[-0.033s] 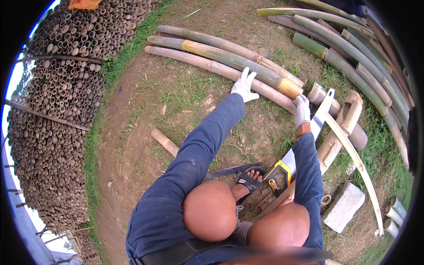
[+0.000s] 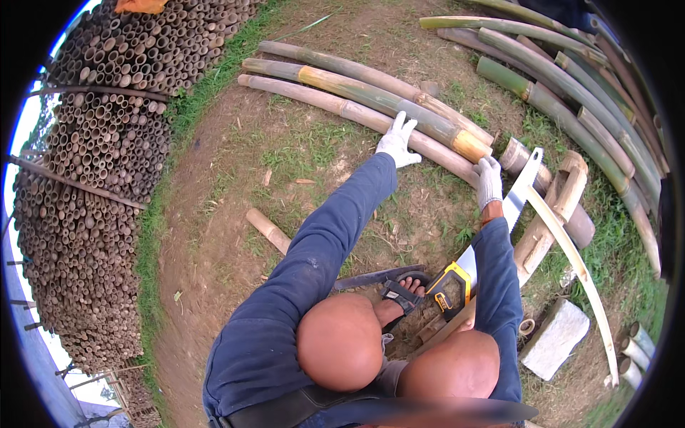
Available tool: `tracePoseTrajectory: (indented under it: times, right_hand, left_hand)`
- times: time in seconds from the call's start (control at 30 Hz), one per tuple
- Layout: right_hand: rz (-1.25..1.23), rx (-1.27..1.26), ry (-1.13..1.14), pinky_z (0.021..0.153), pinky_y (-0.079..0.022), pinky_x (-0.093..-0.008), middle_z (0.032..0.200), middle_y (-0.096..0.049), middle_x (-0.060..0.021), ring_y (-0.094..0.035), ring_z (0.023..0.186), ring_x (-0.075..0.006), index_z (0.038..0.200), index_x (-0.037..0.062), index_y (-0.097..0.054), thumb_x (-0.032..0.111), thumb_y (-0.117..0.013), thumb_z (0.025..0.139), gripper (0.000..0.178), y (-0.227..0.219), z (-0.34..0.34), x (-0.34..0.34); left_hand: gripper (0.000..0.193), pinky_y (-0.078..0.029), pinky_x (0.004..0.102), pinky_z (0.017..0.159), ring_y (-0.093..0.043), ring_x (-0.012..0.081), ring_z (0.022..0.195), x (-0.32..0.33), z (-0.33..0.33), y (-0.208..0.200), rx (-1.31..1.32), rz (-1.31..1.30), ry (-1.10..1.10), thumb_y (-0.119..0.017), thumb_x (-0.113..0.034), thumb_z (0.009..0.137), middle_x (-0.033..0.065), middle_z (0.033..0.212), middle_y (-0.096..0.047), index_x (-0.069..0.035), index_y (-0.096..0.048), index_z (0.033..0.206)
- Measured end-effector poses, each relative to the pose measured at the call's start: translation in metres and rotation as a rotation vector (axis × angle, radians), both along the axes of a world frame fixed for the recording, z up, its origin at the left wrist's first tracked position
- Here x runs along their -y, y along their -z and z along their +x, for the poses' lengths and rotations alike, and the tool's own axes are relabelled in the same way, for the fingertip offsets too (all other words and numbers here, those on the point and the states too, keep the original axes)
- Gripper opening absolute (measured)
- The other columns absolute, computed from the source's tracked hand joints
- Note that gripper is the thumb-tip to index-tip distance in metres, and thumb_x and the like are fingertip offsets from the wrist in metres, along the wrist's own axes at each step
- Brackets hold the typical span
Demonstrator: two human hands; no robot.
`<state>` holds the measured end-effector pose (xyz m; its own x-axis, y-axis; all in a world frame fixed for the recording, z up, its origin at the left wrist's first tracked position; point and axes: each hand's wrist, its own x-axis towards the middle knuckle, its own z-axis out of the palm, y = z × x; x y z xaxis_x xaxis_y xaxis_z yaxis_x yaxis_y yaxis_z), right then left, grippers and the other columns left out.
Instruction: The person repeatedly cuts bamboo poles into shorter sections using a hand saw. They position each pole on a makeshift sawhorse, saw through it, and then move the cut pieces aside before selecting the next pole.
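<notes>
- Stack point(image 2: 93, 228): many cut bamboo ends, packed tight at far left, with a bar point(image 2: 78, 183) slanting across.
- Grass point(image 2: 151, 278): a green strip along the stack's foot.
- Three poles: side by side on the ground, running from upper left of centre down toward the right hand. The far pole point(image 2: 357, 69) is dull brown; the middle pole point(image 2: 349, 88) is greenish with yellowed bands; the near pole point(image 2: 357, 112) is pale.
- Offcut point(image 2: 268, 230): a short piece of bamboo, partly behind the left sleeve point(image 2: 321, 221).
- Machete point(image 2: 367, 277): a dark flat blade on the soil, just beside the sandal point(image 2: 401, 296).
- Left hand point(image 2: 399, 140): white-gloved, palm down over the near pole, fingers spread, tips at the middle pole's edge; they are not wrapped around anything.
- Saw point(image 2: 467, 262): yellow and black handle near the foot, blade passing beneath the right forearm, tip pointing up and right.
- Right hand point(image 2: 489, 178): gloved, at the near pole's right end and close by the middle pole's end. Its fingers look bent; whether they grip, I cannot tell.
- Log point(image 2: 536, 246): notched, right of the saw.
- Green poles point(image 2: 539, 101): a loose heap at upper right.
- Block point(image 2: 556, 339): pale grey, lower right.
- Strip point(image 2: 579, 267): long, thin and pale, bowing down past the block.
- Tubes point(image 2: 632, 349): cut bamboo ends near the right rim.
</notes>
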<state>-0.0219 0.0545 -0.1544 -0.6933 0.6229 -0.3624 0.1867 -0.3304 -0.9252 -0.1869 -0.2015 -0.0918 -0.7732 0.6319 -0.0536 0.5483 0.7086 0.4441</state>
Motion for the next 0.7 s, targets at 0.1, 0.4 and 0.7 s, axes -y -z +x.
tracePoseTrajectory:
  times: [0.1,0.4,0.7]
  right_hand:
    - [-0.018,0.029,-0.145,0.096,-0.060,-0.0384,0.130,-0.068,-0.0081,-0.071,0.108,-0.0196,0.153,0.0054,-0.056,0.024,-0.057,0.113,0.044,0.006,-0.005,-0.008]
    - [-0.109,0.022,-0.179,0.097,-0.060,-0.0385,0.147,-0.063,-0.0087,-0.073,0.119,-0.0235,0.164,0.0121,-0.048,0.026,-0.051,0.118,0.048,-0.009,0.029,-0.001]
    - [0.088,0.186,0.072,0.081,-0.060,-0.0336,0.130,-0.067,-0.0091,-0.069,0.093,-0.0175,0.167,0.0097,-0.043,0.030,-0.060,0.111,0.062,0.013,0.047,0.023]
  left_hand:
    - [0.118,-0.036,0.0462,0.134,-0.034,0.0463,0.164,0.004,-0.004,0.000,0.055,-0.018,0.002,-0.102,-0.042,0.073,0.0265,0.183,-0.014,-0.013,-0.042,0.171]
    - [0.100,-0.038,0.0498,0.132,-0.038,0.0494,0.160,0.006,-0.006,0.007,-0.045,-0.036,0.012,-0.097,-0.040,0.079,0.0274,0.183,-0.015,-0.013,-0.052,0.164]
    - [0.080,-0.033,0.0572,0.132,-0.033,0.0513,0.159,-0.014,0.018,0.035,-0.085,0.223,-0.454,-0.088,-0.046,0.091,0.0344,0.171,-0.032,-0.008,-0.057,0.154]
